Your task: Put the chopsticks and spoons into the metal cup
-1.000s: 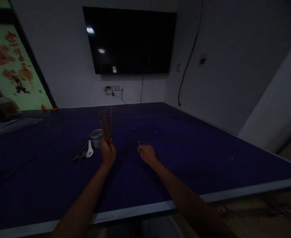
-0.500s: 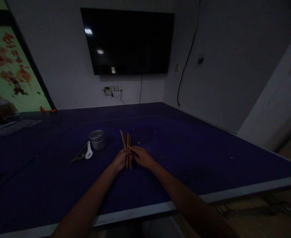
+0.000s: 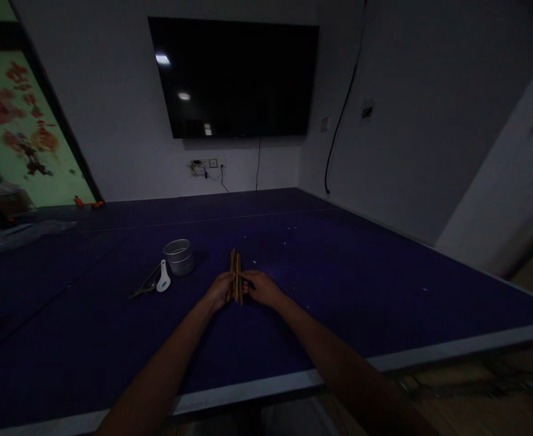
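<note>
Several wooden chopsticks (image 3: 237,264) stand roughly upright in a loose bundle between my two hands, above the blue table. My left hand (image 3: 221,289) is closed around the bundle from the left. From the right, the fingers of my right hand (image 3: 260,287) pinch the same chopsticks. Off to the left of my hands are a metal cup (image 3: 180,259), a white soup spoon (image 3: 163,278) leaning by it, and a grey metal tool (image 3: 145,287) with long handles, too dark to name. Part of the chopsticks is covered by my fingers.
The blue tabletop (image 3: 339,272) has a pale front edge and small white bits scattered right of my hands. Clear plastic sheeting (image 3: 34,231) and orange items (image 3: 88,203) lie at the far left. A television (image 3: 239,79) hangs on the wall behind.
The chopsticks that fanned out toward the upper left now stand closer together, their tops lower and more even. Both hands have stayed in nearly the same place.
</note>
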The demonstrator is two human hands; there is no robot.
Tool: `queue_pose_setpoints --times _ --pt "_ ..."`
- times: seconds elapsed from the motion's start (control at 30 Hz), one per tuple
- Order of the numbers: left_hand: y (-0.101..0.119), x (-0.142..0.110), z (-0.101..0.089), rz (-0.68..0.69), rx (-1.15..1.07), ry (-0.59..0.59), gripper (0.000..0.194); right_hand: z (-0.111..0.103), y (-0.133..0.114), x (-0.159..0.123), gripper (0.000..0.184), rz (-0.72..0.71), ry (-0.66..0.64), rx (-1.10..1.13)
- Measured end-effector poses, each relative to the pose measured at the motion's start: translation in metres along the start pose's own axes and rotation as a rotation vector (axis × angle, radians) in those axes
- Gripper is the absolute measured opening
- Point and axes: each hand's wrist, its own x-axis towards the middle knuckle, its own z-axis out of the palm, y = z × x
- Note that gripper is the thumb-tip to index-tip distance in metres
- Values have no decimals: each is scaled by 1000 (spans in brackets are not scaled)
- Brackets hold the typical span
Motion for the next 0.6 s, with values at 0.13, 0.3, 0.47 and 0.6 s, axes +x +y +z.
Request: queue_pose_setpoints --times 0.13,0.3,0.47,0.6 --pt "1 3 2 20 89 120 21 0 -3 0 53 -18 -1 -41" --pt "4 6 7 -18 122 217 26 2 -1 0 50 -34 -19 -74" --pt "2 0 5 38 205 238 28 5 4 0 51 -54 13 -83" --pt "1 -5 6 81 322 185 25 5 3 -1 50 -64 14 -87"
